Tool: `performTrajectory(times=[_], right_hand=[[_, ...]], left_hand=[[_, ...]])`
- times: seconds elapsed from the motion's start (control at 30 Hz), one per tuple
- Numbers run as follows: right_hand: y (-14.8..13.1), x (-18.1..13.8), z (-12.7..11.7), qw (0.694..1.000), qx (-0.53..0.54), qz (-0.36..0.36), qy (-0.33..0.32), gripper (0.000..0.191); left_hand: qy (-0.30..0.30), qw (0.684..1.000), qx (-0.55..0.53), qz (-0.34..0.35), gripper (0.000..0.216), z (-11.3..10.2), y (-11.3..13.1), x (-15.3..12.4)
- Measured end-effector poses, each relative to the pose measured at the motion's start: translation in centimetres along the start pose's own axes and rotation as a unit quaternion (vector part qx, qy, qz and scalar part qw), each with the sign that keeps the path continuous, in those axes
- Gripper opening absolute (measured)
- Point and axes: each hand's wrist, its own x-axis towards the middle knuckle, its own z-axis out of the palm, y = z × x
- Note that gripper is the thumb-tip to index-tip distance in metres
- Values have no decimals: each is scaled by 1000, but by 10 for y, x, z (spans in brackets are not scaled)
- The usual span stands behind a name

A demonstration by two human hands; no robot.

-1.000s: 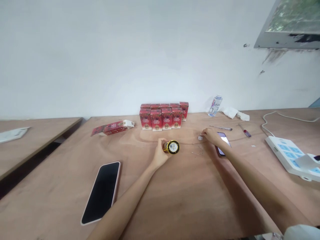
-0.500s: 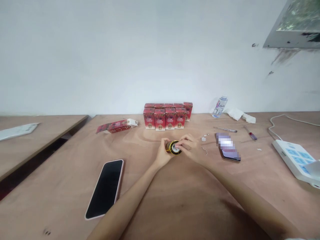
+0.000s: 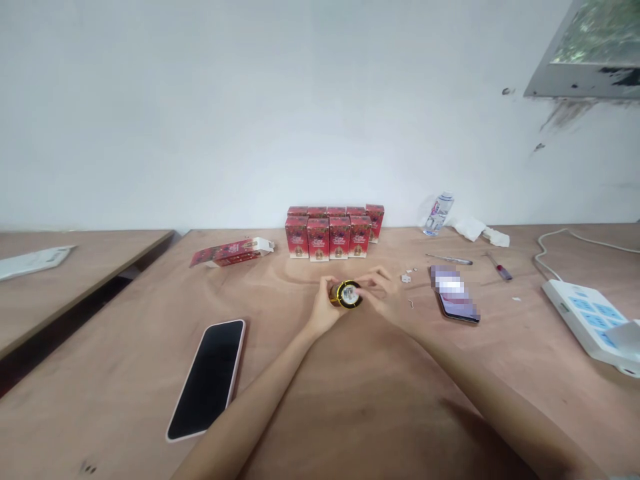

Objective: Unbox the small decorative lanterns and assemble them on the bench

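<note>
My left hand (image 3: 326, 308) is wrapped round a small gold-and-black cylinder (image 3: 341, 301), gripping it from the left side. Its round end faces me, with a dark rim and a silvery-white centre (image 3: 350, 295). At the right edge of that end is my right hand (image 3: 384, 293), its thumb close to the rim and its other fingers lifted and spread apart. Whether the thumb touches the rim is too small to tell. Beyond the hands, several red printed boxes (image 3: 319, 241) stand upright in two rows against the wall.
An opened red box (image 3: 233, 253) lies at the left back. A black-screened phone (image 3: 207, 380) is beside my left forearm. To the right are a second phone (image 3: 455, 293), a screwdriver (image 3: 503, 271), white scraps (image 3: 406, 278), a plastic bottle (image 3: 439, 213), crumpled tissue (image 3: 470, 228) and a power strip (image 3: 585, 320).
My right fingers have drawn back to the right from the cylinder's centre and spread, so more of the silvery-white middle shows. My left hand keeps its hold.
</note>
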Motion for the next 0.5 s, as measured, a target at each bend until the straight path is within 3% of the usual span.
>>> performTrajectory(times=[0.13,0.23,0.37,0.5], right_hand=[[48,9,-35,988,-115,102,19,19],[97,14,-67,931,-282,203,-114,27],[140,13,-89,901,-318,239,-173,28],[153,9,-88,891,-321,239,-212,25]], left_hand=[[4,1000,12,2,57,0,-1,0],[1,1000,12,-1,58,0,-1,1],[-1,1000,6,-4,59,-1,-2,0],[0,1000,10,2,58,-1,-3,0]])
